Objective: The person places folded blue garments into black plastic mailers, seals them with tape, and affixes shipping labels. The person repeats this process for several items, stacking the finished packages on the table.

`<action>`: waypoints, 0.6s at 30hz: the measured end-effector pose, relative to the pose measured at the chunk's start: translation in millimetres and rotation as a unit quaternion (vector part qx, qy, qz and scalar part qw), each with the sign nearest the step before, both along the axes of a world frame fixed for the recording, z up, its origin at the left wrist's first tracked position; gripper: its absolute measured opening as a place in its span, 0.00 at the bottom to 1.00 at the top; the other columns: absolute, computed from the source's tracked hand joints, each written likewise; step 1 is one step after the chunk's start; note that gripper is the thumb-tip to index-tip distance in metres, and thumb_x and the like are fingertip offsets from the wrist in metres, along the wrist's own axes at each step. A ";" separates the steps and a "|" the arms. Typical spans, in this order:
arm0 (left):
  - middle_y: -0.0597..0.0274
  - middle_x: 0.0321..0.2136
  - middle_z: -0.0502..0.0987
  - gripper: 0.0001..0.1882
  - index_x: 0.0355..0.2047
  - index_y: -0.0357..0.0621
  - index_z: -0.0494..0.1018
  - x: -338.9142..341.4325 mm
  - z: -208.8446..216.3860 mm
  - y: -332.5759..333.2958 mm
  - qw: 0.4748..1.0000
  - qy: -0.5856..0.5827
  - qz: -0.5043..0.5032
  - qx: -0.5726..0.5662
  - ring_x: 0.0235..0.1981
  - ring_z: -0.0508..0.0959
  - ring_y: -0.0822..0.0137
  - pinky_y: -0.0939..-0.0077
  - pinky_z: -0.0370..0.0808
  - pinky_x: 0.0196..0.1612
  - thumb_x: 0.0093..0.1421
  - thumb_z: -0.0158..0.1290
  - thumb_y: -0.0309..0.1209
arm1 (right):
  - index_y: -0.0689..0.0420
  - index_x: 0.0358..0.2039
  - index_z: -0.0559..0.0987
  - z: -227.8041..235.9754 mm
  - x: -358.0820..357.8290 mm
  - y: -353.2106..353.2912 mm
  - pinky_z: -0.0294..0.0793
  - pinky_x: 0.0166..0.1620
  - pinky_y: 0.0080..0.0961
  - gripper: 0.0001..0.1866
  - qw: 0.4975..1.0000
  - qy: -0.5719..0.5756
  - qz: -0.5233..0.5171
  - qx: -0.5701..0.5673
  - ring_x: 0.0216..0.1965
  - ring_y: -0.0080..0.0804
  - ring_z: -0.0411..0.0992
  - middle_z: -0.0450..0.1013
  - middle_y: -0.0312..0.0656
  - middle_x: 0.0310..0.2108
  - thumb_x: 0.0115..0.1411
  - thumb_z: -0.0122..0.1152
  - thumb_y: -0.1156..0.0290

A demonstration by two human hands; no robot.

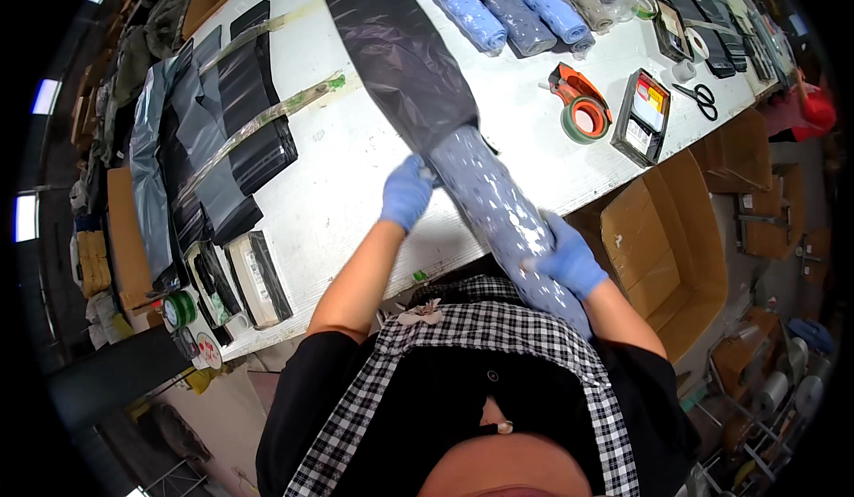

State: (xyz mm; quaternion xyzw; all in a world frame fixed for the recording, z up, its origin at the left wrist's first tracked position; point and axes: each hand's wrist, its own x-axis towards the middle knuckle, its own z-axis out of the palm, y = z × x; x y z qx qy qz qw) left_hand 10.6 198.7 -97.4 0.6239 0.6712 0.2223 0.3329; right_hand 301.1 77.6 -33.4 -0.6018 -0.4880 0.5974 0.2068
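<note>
A person in blue gloves stands at a white table (356,185). The left hand (406,192) pinches open the mouth of a long black plastic bag (396,48), while the right hand (567,261), fingers wrapped, steers a blue speckled fabric roll (498,208) into it, the roll's near end over the table edge against the person's apron.

So there's a rolled-up bundle of blue-grey fabric with pale speckles (503,217) lying slantwise over the near edge of the white table, lower end against the person's apron. Its upper end sits tucked into the mouth of a long black plastic bag (396,48), which lies flat and stretches away up the table.
</note>
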 end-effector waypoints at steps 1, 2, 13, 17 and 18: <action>0.53 0.22 0.75 0.07 0.35 0.38 0.70 1.4 -1.1 -12.4 1.000 -0.001 -0.019 -0.001 0.21 0.75 0.65 0.70 0.75 0.30 0.64 0.46 0.29 | 0.63 0.65 0.57 0.7 -15.7 21.7 0.65 0.60 0.30 0.55 0.999 -0.050 0.010 0.017 0.58 0.45 0.68 0.69 0.53 0.55 0.38 0.77 0.61; 0.53 0.22 0.74 0.07 0.35 0.39 0.70 2.5 -1.1 -23.8 0.999 0.001 -0.036 -0.001 0.20 0.75 0.64 0.69 0.75 0.30 0.64 0.46 0.29 | 0.63 0.66 0.54 1.4 -37.2 48.5 0.65 0.60 0.31 0.58 0.994 -0.098 0.021 0.033 0.58 0.49 0.67 0.68 0.56 0.56 0.39 0.76 0.57; 0.58 0.19 0.70 0.06 0.34 0.39 0.65 -78.3 -30.6 -41.3 0.959 -0.219 0.145 -0.103 0.18 0.69 0.66 0.67 0.69 0.24 0.63 0.48 0.29 | 0.59 0.44 0.76 -54.1 -134.9 135.2 0.73 0.48 0.37 0.23 0.978 -0.181 0.072 0.072 0.43 0.50 0.76 0.77 0.55 0.39 0.60 0.57 0.52; 0.53 0.23 0.73 0.07 0.36 0.39 0.66 -62.4 0.1 -48.3 0.993 -0.062 0.078 -0.059 0.21 0.73 0.60 0.64 0.71 0.29 0.64 0.47 0.30 | 0.58 0.37 0.77 -37.7 -113.0 110.6 0.74 0.44 0.42 0.17 0.963 -0.212 0.131 0.106 0.37 0.52 0.76 0.77 0.54 0.33 0.63 0.52 0.56; 0.53 0.24 0.74 0.08 0.38 0.39 0.66 -61.4 -5.7 -58.2 0.999 0.000 0.041 -0.020 0.24 0.74 0.58 0.63 0.72 0.31 0.64 0.47 0.31 | 0.58 0.37 0.77 -33.2 -103.0 103.3 0.74 0.44 0.42 0.17 0.962 -0.212 0.144 0.094 0.37 0.52 0.76 0.76 0.54 0.33 0.63 0.52 0.56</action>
